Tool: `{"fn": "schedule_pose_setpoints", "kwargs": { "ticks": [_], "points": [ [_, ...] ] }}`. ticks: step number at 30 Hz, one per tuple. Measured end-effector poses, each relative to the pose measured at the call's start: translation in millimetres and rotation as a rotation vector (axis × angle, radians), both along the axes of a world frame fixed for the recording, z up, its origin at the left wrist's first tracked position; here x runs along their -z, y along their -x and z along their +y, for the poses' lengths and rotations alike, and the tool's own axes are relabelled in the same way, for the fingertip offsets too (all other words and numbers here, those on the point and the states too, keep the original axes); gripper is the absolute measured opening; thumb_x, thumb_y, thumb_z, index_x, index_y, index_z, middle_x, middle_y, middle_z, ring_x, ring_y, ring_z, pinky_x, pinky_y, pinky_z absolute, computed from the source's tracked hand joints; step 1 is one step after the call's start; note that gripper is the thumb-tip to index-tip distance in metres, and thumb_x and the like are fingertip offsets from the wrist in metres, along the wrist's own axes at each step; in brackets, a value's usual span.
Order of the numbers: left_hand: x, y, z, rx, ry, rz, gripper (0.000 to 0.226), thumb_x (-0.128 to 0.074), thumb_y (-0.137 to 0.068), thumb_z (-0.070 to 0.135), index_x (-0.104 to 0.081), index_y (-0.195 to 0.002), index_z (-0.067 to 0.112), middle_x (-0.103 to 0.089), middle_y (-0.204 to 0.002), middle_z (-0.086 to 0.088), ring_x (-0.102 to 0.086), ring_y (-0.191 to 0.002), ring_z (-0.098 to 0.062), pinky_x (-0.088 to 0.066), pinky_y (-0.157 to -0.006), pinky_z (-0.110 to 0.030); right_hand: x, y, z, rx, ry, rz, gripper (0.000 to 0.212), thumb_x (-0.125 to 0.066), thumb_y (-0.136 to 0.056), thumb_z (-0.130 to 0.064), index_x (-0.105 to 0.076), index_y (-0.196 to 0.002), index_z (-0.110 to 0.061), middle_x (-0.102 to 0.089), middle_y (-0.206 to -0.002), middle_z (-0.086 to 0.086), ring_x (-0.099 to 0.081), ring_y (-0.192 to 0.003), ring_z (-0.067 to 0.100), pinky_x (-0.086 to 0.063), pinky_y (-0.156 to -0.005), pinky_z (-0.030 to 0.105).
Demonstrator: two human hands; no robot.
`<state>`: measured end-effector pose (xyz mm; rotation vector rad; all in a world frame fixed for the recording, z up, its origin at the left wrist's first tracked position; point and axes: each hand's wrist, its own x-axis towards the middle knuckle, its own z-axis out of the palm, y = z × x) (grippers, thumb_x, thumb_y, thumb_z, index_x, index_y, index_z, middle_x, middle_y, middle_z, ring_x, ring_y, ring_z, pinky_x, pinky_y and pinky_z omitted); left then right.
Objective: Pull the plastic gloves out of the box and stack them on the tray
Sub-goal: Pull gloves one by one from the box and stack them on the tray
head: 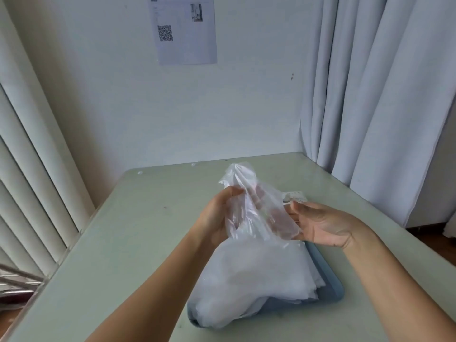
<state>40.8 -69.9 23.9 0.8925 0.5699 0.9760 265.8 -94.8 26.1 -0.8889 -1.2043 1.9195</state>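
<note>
A sheet on the wall, top centre of the frame, carries a QR code and a small photo; its print is too faint to read. The box, mid-frame, shows only a blurred label. At centre, a clear, crinkled glove hangs over a cloudy white pile on the blue tray on the tabletop. The left hand pinches its edge. The right hand lies palm-up, fingers behind the film; whether they grip, I cannot tell.

Pale green table, white wall with printed sheet, white curtains right, blinds left
</note>
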Motion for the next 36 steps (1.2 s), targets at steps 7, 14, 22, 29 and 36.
{"fn": "schedule_pose_setpoints", "kwargs": {
  "ticks": [7, 14, 22, 29, 36],
  "points": [
    [1.3, -7.1, 11.6, -0.277, 0.005, 0.163, 0.016, -0.061, -0.084, 0.015, -0.066, -0.09, 0.001, -0.06, -0.08, -0.013, -0.059, -0.068, -0.022, -0.048, -0.062, -0.025, -7.8, 7.1, -2.4, 0.403, -0.221, -0.14, 0.021, -0.066, -0.066, -0.008, -0.072, -0.084, 0.001, -0.074, -0.079, 0.011, -0.071, -0.07, 0.015, -0.056, -0.059, 0.022],
    [-0.1, -12.9, 11.0, -0.834, -0.238, 0.429, 0.033, -0.069, -0.084, 0.011, -0.053, -0.112, 0.017, -0.056, -0.108, 0.005, -0.054, -0.094, -0.008, -0.043, -0.075, -0.015, -12.2, 6.3, 11.3, 0.548, -0.343, -0.27, 0.019, -0.077, -0.062, -0.016, -0.072, -0.076, -0.005, -0.073, -0.072, 0.006, -0.066, -0.066, 0.014, -0.056, -0.063, 0.019],
    [-5.4, -49.7, -3.8, -0.211, -0.581, 0.777, 0.035, -0.083, -0.072, 0.029, -0.068, -0.087, 0.001, -0.057, -0.067, -0.007, -0.044, -0.054, -0.015, -0.034, -0.052, -0.022, -9.6, 28.2, 20.0, 0.581, -0.402, -0.346, 0.037, -0.083, -0.066, -0.021, -0.048, -0.058, -0.01, -0.053, -0.05, 0.0, -0.06, -0.049, 0.009, -0.044, -0.047, 0.018],
    [-3.5, -61.4, -7.4, -0.264, -0.468, 0.627, 0.007, -0.072, -0.082, 0.006, -0.076, -0.077, 0.008, -0.069, -0.069, -0.006, -0.056, -0.068, -0.019, -0.048, -0.066, -0.031, -8.8, 13.1, 12.2, 0.631, -0.403, -0.249, 0.037, -0.064, -0.071, -0.043, -0.051, -0.065, -0.009, -0.048, -0.046, -0.006, -0.04, -0.041, 0.009, -0.039, -0.044, 0.017],
    [-14.6, -65.5, -15.0, -0.306, -0.458, 0.545, 0.016, -0.06, -0.091, 0.004, -0.073, -0.085, 0.0, -0.071, -0.069, 0.001, -0.066, -0.063, -0.006, -0.053, -0.062, -0.016, -5.7, -14.9, 7.7, 0.827, -0.344, -0.216, 0.04, -0.059, -0.084, -0.047, -0.056, -0.073, -0.009, -0.044, -0.052, 0.0, -0.038, -0.041, 0.014, -0.035, -0.045, 0.024]
  ]
}}
